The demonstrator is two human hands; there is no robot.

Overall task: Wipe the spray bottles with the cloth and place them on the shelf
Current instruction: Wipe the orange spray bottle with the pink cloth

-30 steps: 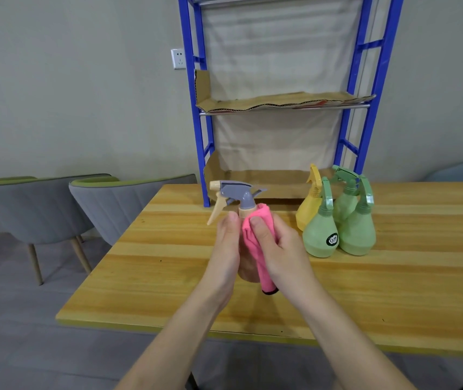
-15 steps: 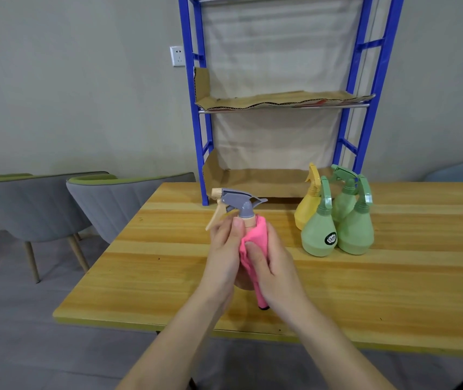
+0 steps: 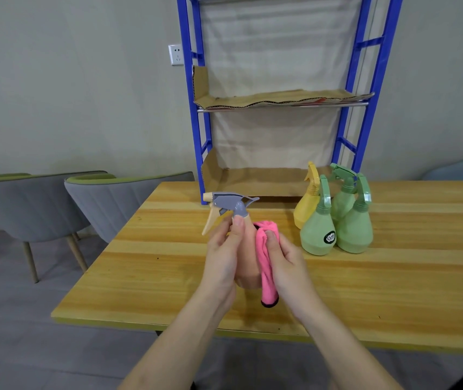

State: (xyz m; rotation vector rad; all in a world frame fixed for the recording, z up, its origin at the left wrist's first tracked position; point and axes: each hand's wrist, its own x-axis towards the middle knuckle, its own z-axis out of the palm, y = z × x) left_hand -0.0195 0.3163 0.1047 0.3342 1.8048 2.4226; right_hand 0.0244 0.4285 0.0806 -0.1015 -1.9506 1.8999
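Head view, single moment.

- A beige spray bottle (image 3: pixel 248 250) with a grey trigger head is held upright above the bench (image 3: pixel 140 263), near its front edge. The nozzle points to the left.
- The left hand (image 3: pixel 224 257) is wrapped round the left side of the bottle body. Its thumb is laid up along the neck, with the tip just under the grey head.
- The right hand (image 3: pixel 286 263) is closed on a pink cloth (image 3: pixel 265 266), which is pressed against the right side of the bottle. The thumb is set on the cloth near its bunched top. The lower end of the cloth hangs below the bottle base.
- The two hands are close together, with only bottle and cloth between them.
- Four more bottles stand grouped on the bench to the right, well apart from the hands: a yellow bottle (image 3: pixel 306 209) and three green bottles (image 3: pixel 355 232). The front green one carries a dark round label.
- A blue shelf (image 3: pixel 199 136) stands at the far edge of the bench. Its two visible levels are lined with cardboard (image 3: pixel 267 180).
- Two grey chairs (image 3: pixel 112 201) are seen at left, and a wall socket (image 3: pixel 176 54) beside the shelf.
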